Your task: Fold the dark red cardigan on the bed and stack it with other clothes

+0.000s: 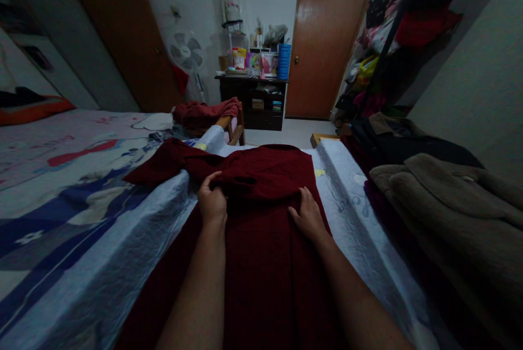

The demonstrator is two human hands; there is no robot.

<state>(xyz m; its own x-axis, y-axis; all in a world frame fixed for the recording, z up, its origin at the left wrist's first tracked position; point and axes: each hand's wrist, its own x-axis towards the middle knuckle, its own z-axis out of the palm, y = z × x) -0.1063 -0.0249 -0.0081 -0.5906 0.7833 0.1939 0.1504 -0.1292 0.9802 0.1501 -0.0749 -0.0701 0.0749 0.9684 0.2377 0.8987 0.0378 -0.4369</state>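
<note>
A dark red long garment (261,252) lies spread over the light blue quilted cover in front of me. Its upper part is folded across, and one sleeve (163,162) stretches out to the left. My left hand (213,200) is closed on the folded cloth, thumb on top and fingers tucked out of sight. On the right side of the same fold rests my right hand (308,213), its fingers stretched and its thumb apart, touching the cloth.
A light blue quilted cover (351,203) lies beneath. Grey-brown fleecy clothing (457,197) and dark clothes (425,140) are piled at right. At left is a patterned blanket (98,208). Beyond stand a chair draped with reddish cloth (208,113), a fan (187,51) and a dark cabinet (253,121).
</note>
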